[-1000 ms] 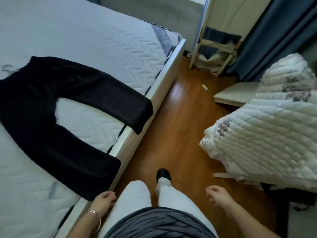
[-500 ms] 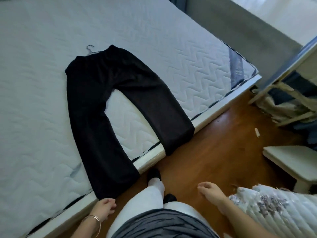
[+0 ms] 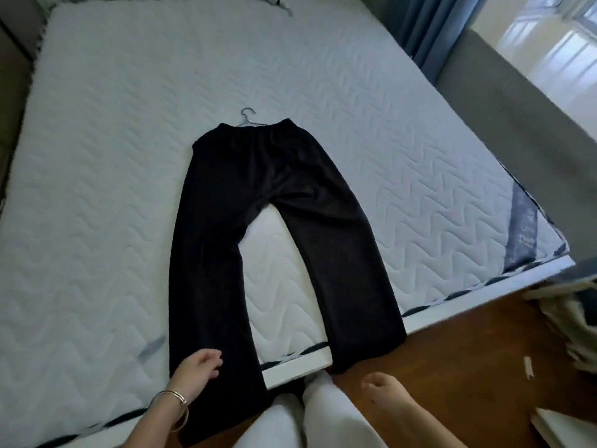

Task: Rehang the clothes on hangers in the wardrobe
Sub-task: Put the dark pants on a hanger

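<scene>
A pair of black wide-legged trousers [image 3: 258, 202] lies flat on a white zigzag-quilted mattress [image 3: 106, 176], waistband away from the person and legs spread, both cuffs hanging over the white bed frame edge [image 3: 297, 362] towards the brown wooden floor [image 3: 452, 360]. A thin grey wire hanger [image 3: 248, 117] shows its hook and a short piece of its shoulder just above the waistband. A grey-blue panel [image 3: 523, 234] at the mattress's right corner carries marks too blurred to read. The left hand [image 3: 200, 370], with thin metal bangles [image 3: 176, 399] on the wrist, is relaxed with fingers loosely curled at the left edge of the nearer trouser leg, gripping nothing; whether it touches the cloth cannot be told. The right hand [image 3: 384, 391] hangs loosely curled and empty over the floor, right of the trouser cuffs.
</scene>
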Motion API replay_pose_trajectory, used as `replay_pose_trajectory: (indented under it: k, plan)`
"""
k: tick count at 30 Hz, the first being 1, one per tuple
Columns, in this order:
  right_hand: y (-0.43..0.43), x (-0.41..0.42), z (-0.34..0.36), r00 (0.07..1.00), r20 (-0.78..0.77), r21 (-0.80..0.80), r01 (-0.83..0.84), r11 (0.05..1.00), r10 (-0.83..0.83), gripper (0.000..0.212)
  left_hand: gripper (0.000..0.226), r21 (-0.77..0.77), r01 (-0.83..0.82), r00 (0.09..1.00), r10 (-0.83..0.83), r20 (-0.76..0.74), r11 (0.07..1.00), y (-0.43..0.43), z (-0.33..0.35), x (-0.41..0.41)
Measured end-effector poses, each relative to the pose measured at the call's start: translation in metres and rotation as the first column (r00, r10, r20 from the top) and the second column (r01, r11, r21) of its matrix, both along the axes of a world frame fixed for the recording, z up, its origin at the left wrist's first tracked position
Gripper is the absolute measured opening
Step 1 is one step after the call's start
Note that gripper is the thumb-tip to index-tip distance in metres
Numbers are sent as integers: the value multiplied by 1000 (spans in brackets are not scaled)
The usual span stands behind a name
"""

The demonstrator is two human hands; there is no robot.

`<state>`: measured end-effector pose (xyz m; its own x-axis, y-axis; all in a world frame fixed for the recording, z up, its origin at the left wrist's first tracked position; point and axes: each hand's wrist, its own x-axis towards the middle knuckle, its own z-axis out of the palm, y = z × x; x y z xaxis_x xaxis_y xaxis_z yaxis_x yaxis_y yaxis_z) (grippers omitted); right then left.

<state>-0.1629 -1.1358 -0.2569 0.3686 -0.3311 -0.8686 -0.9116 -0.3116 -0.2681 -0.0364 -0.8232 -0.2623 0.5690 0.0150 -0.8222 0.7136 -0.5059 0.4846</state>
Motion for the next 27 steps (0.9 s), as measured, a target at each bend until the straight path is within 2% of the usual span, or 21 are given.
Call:
replay_pose_trajectory:
  k: [3,6,7,10,15,19,23,27]
  plan:
    - [-10,41,-7,994,-2,9,-111,994,111,18,25,14,-31,999,30,44,999,-3,1,32]
    - [-18,89,-9,985,6,18,-172,985,172,8,25,34,-49,997,47,54,998,-16,-7,65]
    - [-22,107,-10,982,18,16,-190,982,190,9,25,49,-33,998,30,59,998,-24,-10,77]
    - [-35,168,-25,971,69,3,-231,973,230,27,20,102,29,995,-38,92,994,-52,-31,128]
    - [-42,278,-77,929,220,-46,-296,954,299,33,37,200,173,952,-216,218,964,-97,-73,245]
    - [-46,369,-110,853,372,-159,-330,930,367,38,48,292,258,867,-354,349,921,-126,-110,333]
    - [-48,465,-143,731,460,-315,-397,862,504,41,53,441,332,766,-511,390,834,-142,-158,411]
    - [-48,552,-163,639,516,-396,-412,820,570,43,54,555,267,719,-547,430,788,-156,-196,480]
